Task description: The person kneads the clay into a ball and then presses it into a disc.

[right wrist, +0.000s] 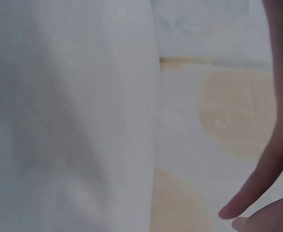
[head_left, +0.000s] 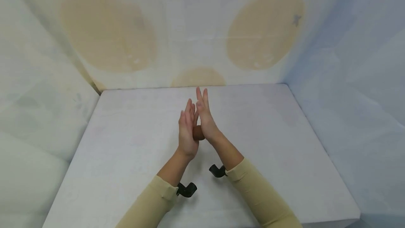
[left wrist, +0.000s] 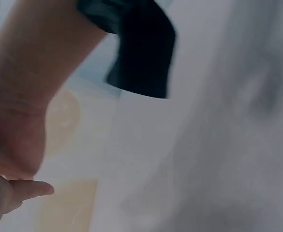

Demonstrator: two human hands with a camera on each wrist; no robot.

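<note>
Left hand [head_left: 187, 133] and right hand [head_left: 205, 117] stand palm to palm, fingers straight, pressing a small brown ball [head_left: 198, 133] between them above the white table [head_left: 126, 157]. Judged mid-roll: ball is lifted, not yet set down.

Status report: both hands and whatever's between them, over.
Left hand and right hand raised above the white table, fingers straight, palms facing. Small brown ball pressed between the palms, mostly hidden. Nothing else near the hands.
</note>
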